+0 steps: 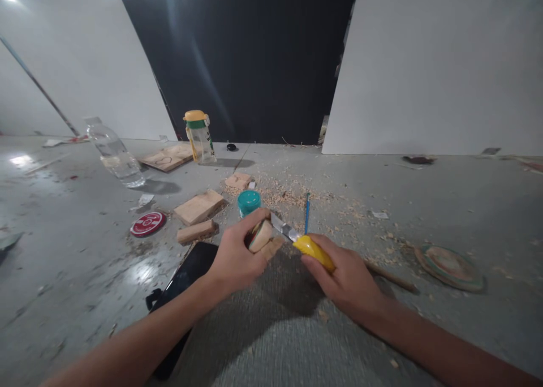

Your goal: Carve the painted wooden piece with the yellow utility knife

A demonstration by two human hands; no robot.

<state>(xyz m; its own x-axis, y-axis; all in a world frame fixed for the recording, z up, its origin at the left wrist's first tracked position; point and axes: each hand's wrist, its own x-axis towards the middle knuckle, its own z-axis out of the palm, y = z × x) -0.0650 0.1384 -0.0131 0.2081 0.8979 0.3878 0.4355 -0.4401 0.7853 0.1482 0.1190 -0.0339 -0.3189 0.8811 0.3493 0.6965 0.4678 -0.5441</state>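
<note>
My left hand (241,251) is wrapped round a small pale carved wooden piece (261,236), which shows a dark and reddish patch on its left side. In my right hand (343,271) is a yellow-handled utility knife (314,252), its metal blade pointing up and left, close to the top of the wooden piece. Whether the blade touches the wood cannot be made out. Just behind my left hand stands a small teal-lidded jar (249,203). A thin blue stick (307,213) lies beyond the knife.
Wood blocks (199,207), a red lid (148,224) and a black flat object (186,279) lie left. Behind stand a clear bottle (116,155) and a yellow-capped bottle (201,138). Shavings (288,192) cover the floor ahead; a wooden rod (394,276) and round disc (450,267) lie right.
</note>
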